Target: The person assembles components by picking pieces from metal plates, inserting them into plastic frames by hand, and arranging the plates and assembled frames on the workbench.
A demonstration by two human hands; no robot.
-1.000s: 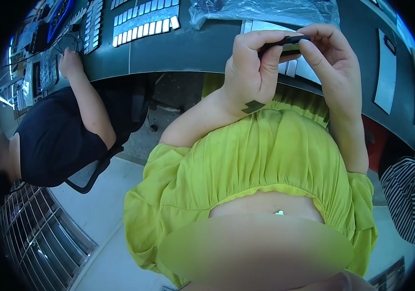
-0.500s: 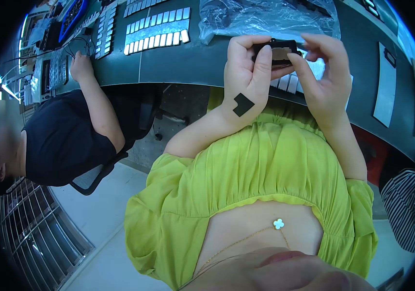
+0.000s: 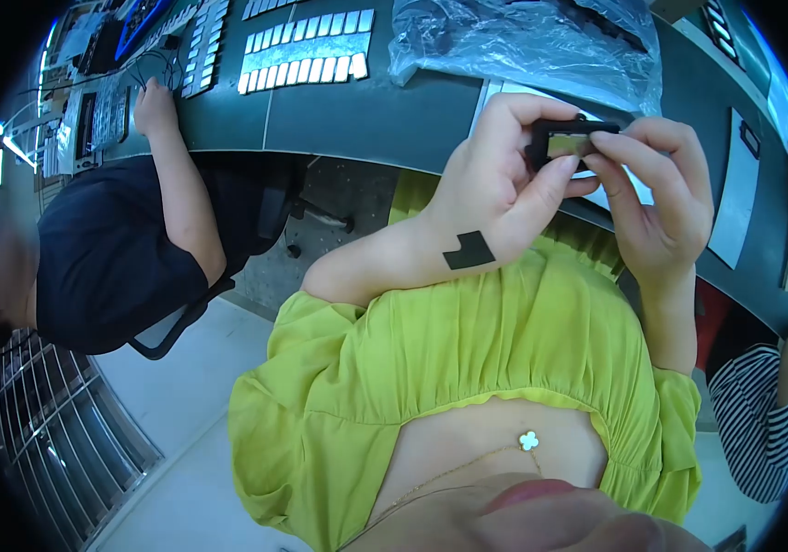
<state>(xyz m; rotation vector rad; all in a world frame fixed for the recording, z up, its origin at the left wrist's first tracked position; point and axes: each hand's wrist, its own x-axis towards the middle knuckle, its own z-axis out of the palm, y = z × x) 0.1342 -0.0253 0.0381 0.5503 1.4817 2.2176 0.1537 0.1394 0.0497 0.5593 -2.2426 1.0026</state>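
A small black case (image 3: 567, 143) is held up above the near edge of the table (image 3: 339, 124), between the person's 2 hands. Its open face shows a tan inner area inside a black rim.

The left hand (image 3: 514, 175) is clamped on the case at its left end, fingers over the top and behind, thumb pressed along the lower edge. A black L-shaped patch (image 3: 472, 250) sits at the left wrist. The right hand (image 3: 666, 179) pinches the case's right end between thumb and index finger, the tips close together at the rim; the other fingers curl beside them.

Under the hands lies a pale sheet (image 3: 497, 90), partly hidden. Just beyond it is a clear plastic bag (image 3: 523, 46) with dark shapes beneath. Left of the bag, pale blocks (image 3: 302, 71) stand in 2 rows. Well to the right, a white panel (image 3: 735, 189) lies on the table with a black piece (image 3: 749, 138) at its far end.

At the left, a co-worker in a black shirt (image 3: 122, 253) has 1 hand (image 3: 156, 110) on the table near dark cables (image 3: 159, 69). A striped sleeve (image 3: 762, 414) shows at the far right.
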